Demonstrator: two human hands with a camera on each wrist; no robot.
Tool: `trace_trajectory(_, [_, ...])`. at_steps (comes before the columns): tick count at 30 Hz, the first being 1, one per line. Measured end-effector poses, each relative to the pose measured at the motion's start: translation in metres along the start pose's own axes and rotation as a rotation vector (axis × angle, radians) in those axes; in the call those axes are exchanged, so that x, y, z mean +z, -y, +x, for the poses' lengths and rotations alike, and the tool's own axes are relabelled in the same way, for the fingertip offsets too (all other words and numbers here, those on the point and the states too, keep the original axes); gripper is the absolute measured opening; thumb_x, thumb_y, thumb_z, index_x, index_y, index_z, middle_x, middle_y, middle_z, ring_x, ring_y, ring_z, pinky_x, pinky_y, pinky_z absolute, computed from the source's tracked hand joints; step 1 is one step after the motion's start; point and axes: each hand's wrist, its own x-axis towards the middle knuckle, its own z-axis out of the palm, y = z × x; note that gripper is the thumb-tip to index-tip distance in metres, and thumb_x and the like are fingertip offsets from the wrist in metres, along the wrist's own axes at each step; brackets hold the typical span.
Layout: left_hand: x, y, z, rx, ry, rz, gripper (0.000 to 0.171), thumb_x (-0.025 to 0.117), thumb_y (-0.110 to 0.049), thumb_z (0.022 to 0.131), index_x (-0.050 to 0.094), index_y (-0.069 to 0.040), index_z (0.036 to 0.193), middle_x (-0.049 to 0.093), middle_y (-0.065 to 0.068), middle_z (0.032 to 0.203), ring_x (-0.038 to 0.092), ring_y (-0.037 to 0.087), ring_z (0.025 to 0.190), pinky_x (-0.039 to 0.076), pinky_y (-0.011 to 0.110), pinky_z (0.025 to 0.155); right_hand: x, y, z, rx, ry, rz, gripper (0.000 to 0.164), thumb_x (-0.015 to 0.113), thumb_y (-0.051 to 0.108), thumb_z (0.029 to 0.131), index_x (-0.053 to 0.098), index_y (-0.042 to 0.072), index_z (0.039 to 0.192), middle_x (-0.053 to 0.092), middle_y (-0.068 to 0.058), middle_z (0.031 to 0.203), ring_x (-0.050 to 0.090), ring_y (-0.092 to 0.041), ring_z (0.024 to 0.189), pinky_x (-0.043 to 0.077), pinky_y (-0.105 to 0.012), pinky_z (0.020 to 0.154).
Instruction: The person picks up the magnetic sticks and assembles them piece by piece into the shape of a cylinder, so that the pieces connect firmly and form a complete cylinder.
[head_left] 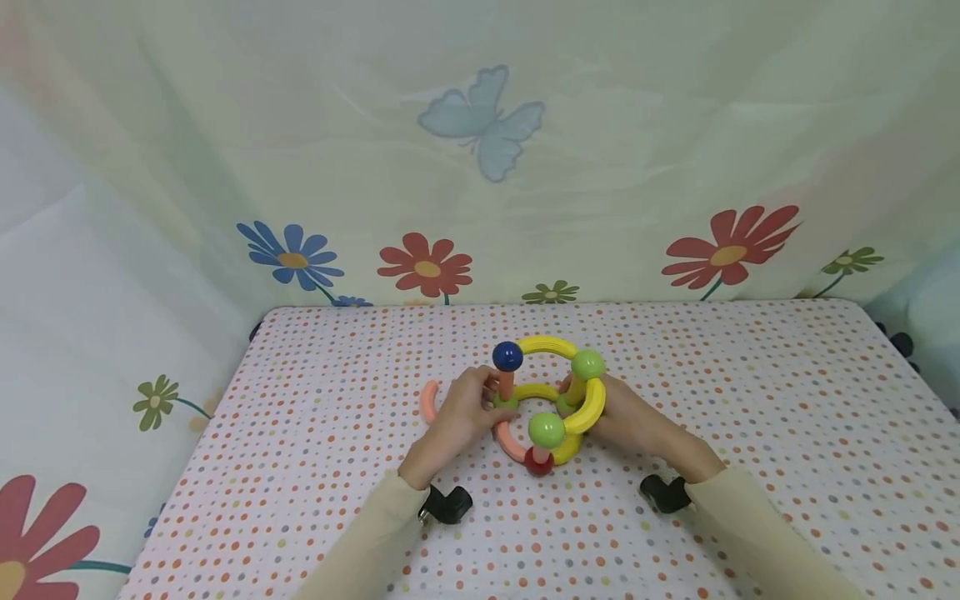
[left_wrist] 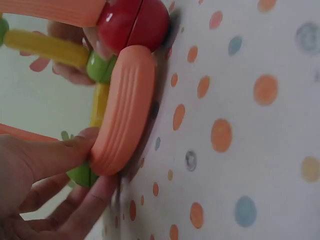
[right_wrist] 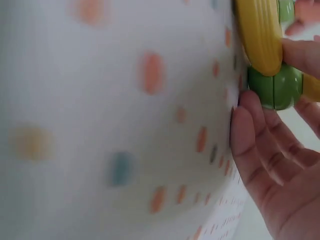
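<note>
A building-toy frame of balls and sticks stands on the table between both hands. Its lower ring joins a red ball (head_left: 538,461), two green balls, yellow curved sticks and a salmon curved stick (left_wrist: 127,107). Upright sticks carry a blue ball (head_left: 507,356), a rear green ball (head_left: 588,364) and a front green ball (head_left: 547,430). Yellow curved sticks link these tops, with a gap between blue and front green. My left hand (head_left: 461,406) pinches the lower left green ball (left_wrist: 82,175) beside the salmon stick. On the right, my right hand (head_left: 626,417) grips the lower green ball (right_wrist: 280,87), thumb by a yellow stick (right_wrist: 260,37).
A loose salmon curved stick (head_left: 428,402) lies on the dotted tabletop (head_left: 337,433), just left of my left hand. Behind the table hangs a flowered curtain (head_left: 600,167). Black wrist mounts (head_left: 448,505) sit at both sleeve cuffs.
</note>
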Motion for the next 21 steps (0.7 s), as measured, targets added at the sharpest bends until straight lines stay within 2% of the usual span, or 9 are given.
trace_trajectory(3, [0.000,0.001,0.007,0.012,-0.008,-0.040,0.038,0.086,-0.001,0.085,0.066,0.003,0.118,0.068,0.014,0.115,0.067,0.024,0.100,0.057,0.028,0.084,0.006,0.002,-0.011,0.019,-0.013,-0.012,0.030,0.070,-0.006,0.093,0.059,0.001,0.120,0.064,-0.007,0.107,0.060,-0.018,0.092,0.055,-0.035,0.084])
trace_trajectory(6, [0.000,0.003,0.015,0.037,-0.005,-0.083,0.041,0.085,0.000,0.085,0.068,0.003,0.122,0.070,0.015,0.119,0.070,0.024,0.102,0.059,0.030,0.086,0.011,0.006,-0.022,0.047,-0.016,-0.035,0.031,0.072,0.005,0.097,0.058,0.001,0.125,0.061,-0.003,0.099,0.057,-0.016,0.083,0.054,-0.029,0.072])
trace_trajectory(9, [0.000,0.005,0.020,0.067,0.014,-0.099,0.039,0.085,0.002,0.085,0.071,0.003,0.121,0.072,0.015,0.118,0.071,0.023,0.098,0.058,0.030,0.087,0.013,0.010,-0.030,0.057,-0.008,-0.059,0.041,0.075,0.013,0.097,0.056,0.002,0.132,0.059,-0.001,0.094,0.053,-0.013,0.075,0.050,-0.027,0.063])
trace_trajectory(12, [-0.003,0.006,0.022,0.090,0.033,-0.086,0.037,0.084,0.003,0.085,0.072,0.003,0.121,0.073,0.013,0.114,0.072,0.022,0.095,0.057,0.030,0.087,0.010,0.012,-0.034,0.027,0.017,-0.081,0.043,0.076,0.012,0.095,0.057,0.004,0.132,0.061,0.000,0.097,0.054,-0.010,0.074,0.051,-0.026,0.063])
trace_trajectory(15, [-0.005,0.005,0.022,0.085,0.040,-0.080,0.035,0.081,0.004,0.087,0.071,0.004,0.121,0.074,0.012,0.109,0.072,0.023,0.094,0.057,0.032,0.088,-0.004,0.016,-0.033,0.004,0.043,-0.091,0.037,0.075,0.003,0.093,0.061,0.004,0.127,0.063,-0.004,0.106,0.057,-0.011,0.082,0.053,-0.027,0.067])
trace_trajectory(17, [-0.006,0.005,0.019,0.087,0.035,-0.053,0.033,0.080,0.002,0.089,0.071,0.003,0.121,0.073,0.013,0.109,0.071,0.024,0.096,0.057,0.034,0.090,-0.018,0.022,-0.032,-0.012,0.023,-0.117,0.034,0.072,-0.002,0.093,0.062,0.003,0.125,0.064,-0.008,0.111,0.059,-0.014,0.089,0.055,-0.028,0.070])
trace_trajectory(21, [-0.011,0.002,0.010,0.063,0.029,0.014,0.035,0.080,-0.008,0.093,0.070,0.000,0.125,0.068,0.014,0.116,0.068,0.026,0.101,0.057,0.036,0.087,-0.047,0.042,-0.027,-0.111,-0.114,-0.174,0.027,0.067,-0.006,0.097,0.065,0.003,0.122,0.065,-0.010,0.118,0.062,-0.018,0.096,0.056,-0.031,0.079])
